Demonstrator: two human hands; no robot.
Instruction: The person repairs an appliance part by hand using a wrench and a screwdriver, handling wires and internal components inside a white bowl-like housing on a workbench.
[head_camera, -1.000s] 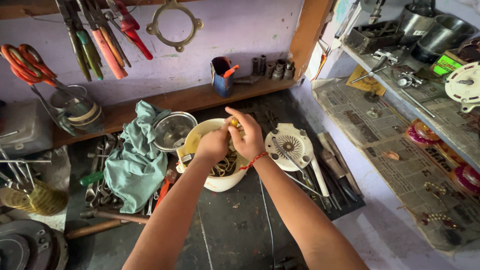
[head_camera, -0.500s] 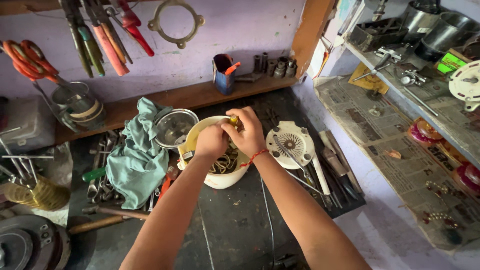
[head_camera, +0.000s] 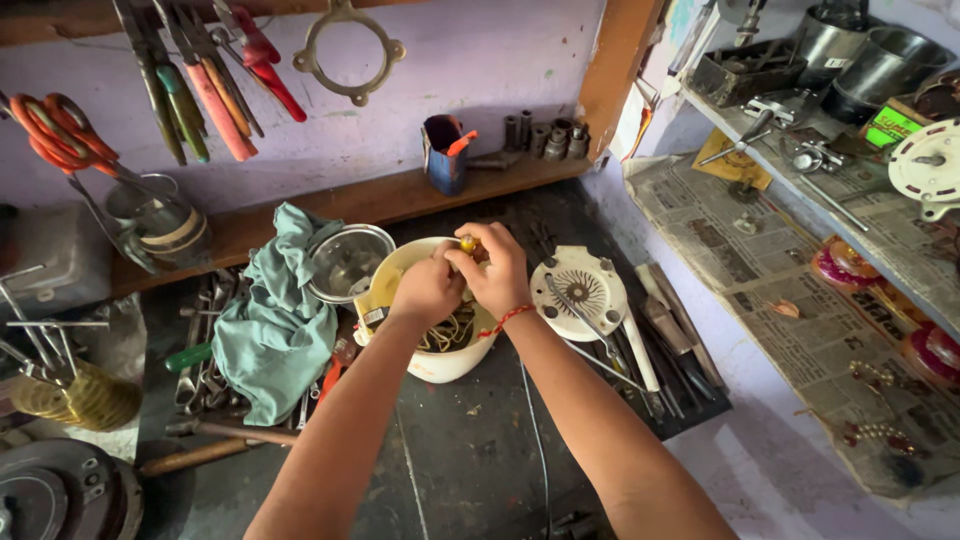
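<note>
Cream plastic housing (head_camera: 440, 365) sitting open side up in the middle of the dark workbench (head_camera: 470, 460), tangle of wires visible inside. Head view only, looking straight down. Left hand (head_camera: 428, 290) curled over the near rim of the housing, fingers bent down into it, gripping something inside, can't tell exactly what. Right hand (head_camera: 497, 268) just beside it and touching it, pinching a small yellow-tipped part (head_camera: 467, 243) between thumb and fingertips right above the housing's far edge. Red thread bracelet (head_camera: 508, 319) on the right wrist.

Just left of the housing: round metal bowl (head_camera: 348, 262), and a crumpled teal rag (head_camera: 278, 325) draped over a heap of wrenches. Just right: white round slotted cover plate (head_camera: 585, 292) lying flat, with a bunch of screwdrivers and files (head_camera: 655, 350) spread out beside it. Against the purple wall: wooden ledge with a blue pen cup (head_camera: 443, 155) and a row of sockets, plus pliers (head_camera: 210, 85) and orange-handled snips (head_camera: 50, 130) hanging up top. Far right: newspaper-lined shelves (head_camera: 800, 300) with metal pots and assorted parts.
</note>
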